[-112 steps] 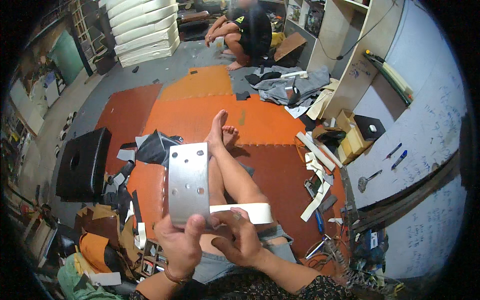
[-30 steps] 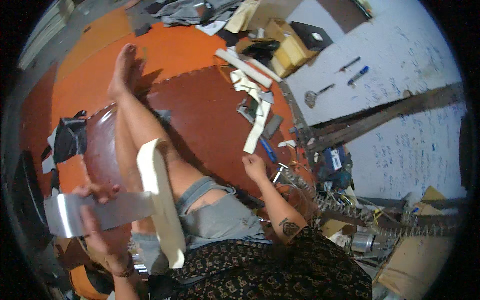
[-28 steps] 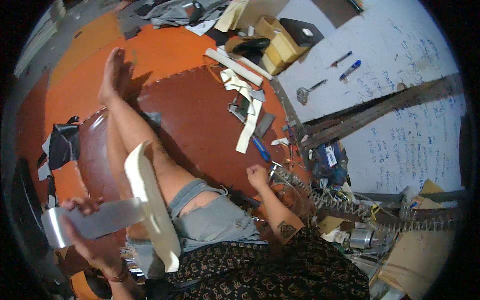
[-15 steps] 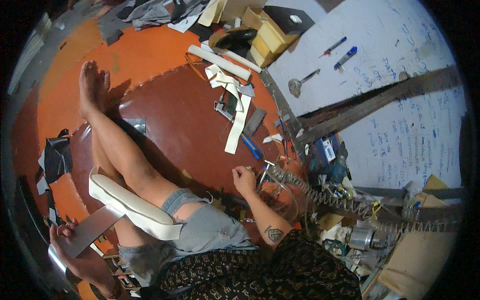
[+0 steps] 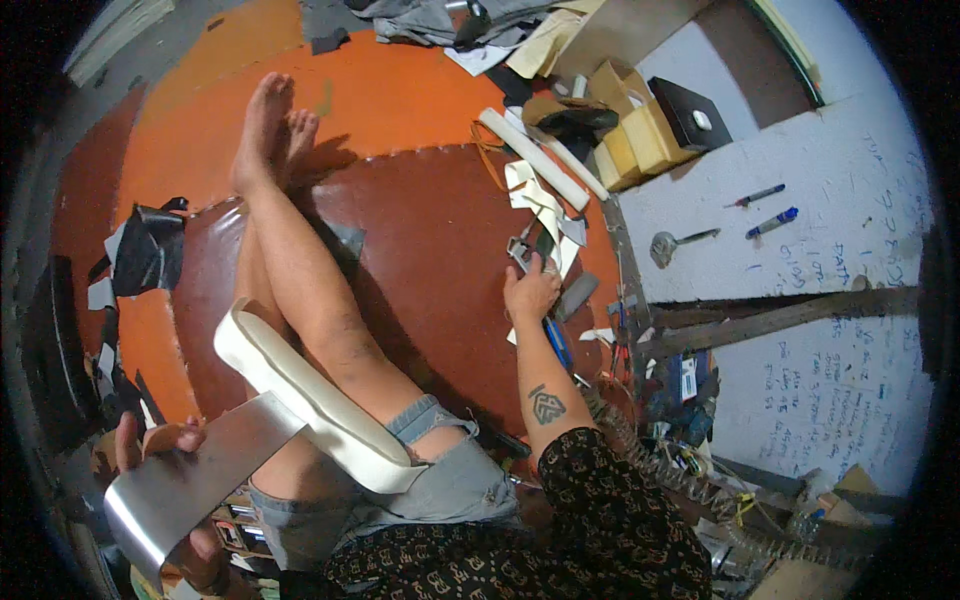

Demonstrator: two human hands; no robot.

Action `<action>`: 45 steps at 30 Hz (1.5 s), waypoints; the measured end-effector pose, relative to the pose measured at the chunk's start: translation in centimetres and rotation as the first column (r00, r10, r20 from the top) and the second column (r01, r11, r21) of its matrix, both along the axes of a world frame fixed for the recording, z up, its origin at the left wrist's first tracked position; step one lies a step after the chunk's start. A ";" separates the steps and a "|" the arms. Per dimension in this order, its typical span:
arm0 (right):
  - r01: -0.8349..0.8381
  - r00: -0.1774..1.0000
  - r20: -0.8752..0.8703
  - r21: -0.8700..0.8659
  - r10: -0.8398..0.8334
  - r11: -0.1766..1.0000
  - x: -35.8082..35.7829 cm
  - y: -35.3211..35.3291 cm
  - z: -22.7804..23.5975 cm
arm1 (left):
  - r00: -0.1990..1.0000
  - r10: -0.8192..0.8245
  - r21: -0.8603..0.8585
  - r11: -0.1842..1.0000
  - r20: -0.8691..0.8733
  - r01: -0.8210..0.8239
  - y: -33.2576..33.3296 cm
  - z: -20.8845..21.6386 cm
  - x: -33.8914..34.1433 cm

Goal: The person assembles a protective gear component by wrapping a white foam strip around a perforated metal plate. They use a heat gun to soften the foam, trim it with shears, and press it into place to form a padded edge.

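Held in my left hand [image 5: 190, 437] is a wide, shiny silver-grey strip [image 5: 215, 455], bent over at its lower end. Its far end meets a long cream padded piece [image 5: 325, 415] with raised edges, which rests across my legs. My right hand [image 5: 532, 292] reaches out to the floor mat, thumb and fingers apart. Its fingertips are at a small metal tool [image 5: 517, 250] and loose cream strips [image 5: 530, 190]; whether they touch is hard to see. Beside that hand lie a blue-handled tool [image 5: 557, 343] and a grey block [image 5: 577, 297].
Cream rolls [image 5: 535, 160] and yellow blocks [image 5: 645, 145] lie at the far right of the brown mat [image 5: 430, 250]. Pens [image 5: 772, 222] lie on a white written-on board [image 5: 700, 265]. A coiled hose [image 5: 690, 490] runs at the right. Black scraps [image 5: 150, 250] lie at left.
My right hand has stretched forward from near my knee to the tools and cream strips, its fingers opening. My left hand has turned the silver-grey strip slightly. The whole view has shifted.
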State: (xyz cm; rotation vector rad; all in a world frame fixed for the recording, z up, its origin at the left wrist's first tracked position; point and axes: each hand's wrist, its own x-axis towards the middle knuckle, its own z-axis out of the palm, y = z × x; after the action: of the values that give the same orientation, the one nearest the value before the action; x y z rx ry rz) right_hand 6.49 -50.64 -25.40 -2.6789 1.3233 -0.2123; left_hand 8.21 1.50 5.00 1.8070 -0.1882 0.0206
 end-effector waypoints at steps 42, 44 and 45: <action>0.568 0.802 -0.209 -0.022 -0.559 0.823 -38.8 2.4 -8.9 | 0.868 -0.491 -0.220 0.841 0.074 0.494 -4.2 3.8 7.5; 0.582 0.793 -0.255 0.045 -0.554 0.812 -37.3 3.7 -8.8 | 0.847 -0.474 0.219 0.877 0.243 0.428 -6.9 5.1 9.9; 0.620 0.764 -0.272 0.061 -0.585 0.782 -38.2 3.6 -8.1 | 0.830 -0.469 0.266 0.877 0.301 0.399 -8.7 4.8 10.7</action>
State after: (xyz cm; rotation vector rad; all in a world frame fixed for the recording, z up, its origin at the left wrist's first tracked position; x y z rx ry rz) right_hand -31.75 -47.08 -33.46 -2.1097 2.1619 0.1504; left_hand 18.88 -7.22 9.85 1.9023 -0.8932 0.0062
